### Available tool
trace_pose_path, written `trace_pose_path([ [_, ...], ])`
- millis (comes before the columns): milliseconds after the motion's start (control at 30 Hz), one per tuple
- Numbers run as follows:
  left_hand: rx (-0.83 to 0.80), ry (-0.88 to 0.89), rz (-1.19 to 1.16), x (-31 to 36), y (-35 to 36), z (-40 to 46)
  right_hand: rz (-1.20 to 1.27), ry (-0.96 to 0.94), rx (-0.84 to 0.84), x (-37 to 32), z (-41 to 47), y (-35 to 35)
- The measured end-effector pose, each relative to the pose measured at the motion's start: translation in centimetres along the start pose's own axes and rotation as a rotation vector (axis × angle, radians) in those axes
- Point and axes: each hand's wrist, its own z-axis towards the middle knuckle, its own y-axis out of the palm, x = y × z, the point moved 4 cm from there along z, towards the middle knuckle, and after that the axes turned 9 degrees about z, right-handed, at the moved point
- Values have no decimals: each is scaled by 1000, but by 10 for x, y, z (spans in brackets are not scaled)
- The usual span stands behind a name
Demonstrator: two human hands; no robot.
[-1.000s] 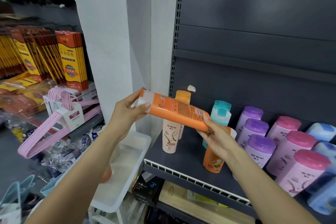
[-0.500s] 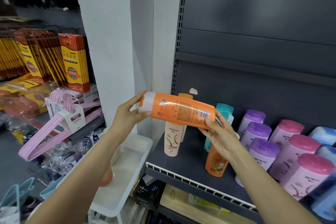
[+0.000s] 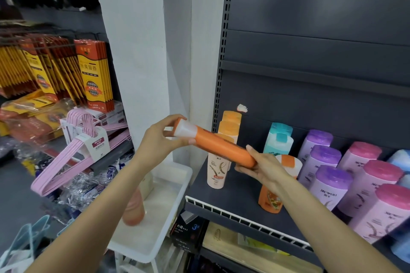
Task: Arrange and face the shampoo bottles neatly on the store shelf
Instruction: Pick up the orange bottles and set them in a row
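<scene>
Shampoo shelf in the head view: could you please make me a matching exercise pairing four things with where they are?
Things:
1. orange bottle with the white cap
2. cream bottle with an orange cap
3. pink hangers
4. translucent pink cup

Places:
A. standing in the white tray left of the shelf
B. held sideways between the left hand and the right hand
C. upright at the shelf's left end
D. on the rack at far left

Pairs: 1-B, 2-C, 3-D, 4-A
</scene>
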Motion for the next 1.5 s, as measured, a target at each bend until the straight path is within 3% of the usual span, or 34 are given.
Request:
trace_pose_path([
  [100, 51, -54, -24, -2, -1, 2, -150, 60, 5, 10, 1, 5],
  [200, 98, -86, 22, -2, 0, 5, -472, 32, 33, 12, 9, 7],
  [400, 9, -48, 293, -3, 24, 14, -1022, -354, 12, -8, 39, 18],
  [533, -102, -30, 410, -14, 51, 17, -1208, -538, -42, -20, 47, 37],
  [667, -182, -58, 471, -25, 72, 22, -1295, -498, -141, -15, 61, 47],
  [933, -316, -67, 622, -29, 103, 27, -1289, -534, -99, -18, 75, 47],
  [1500, -319, 33, 758, -29, 119, 19, -1249, -509, -60, -19, 71, 43],
])
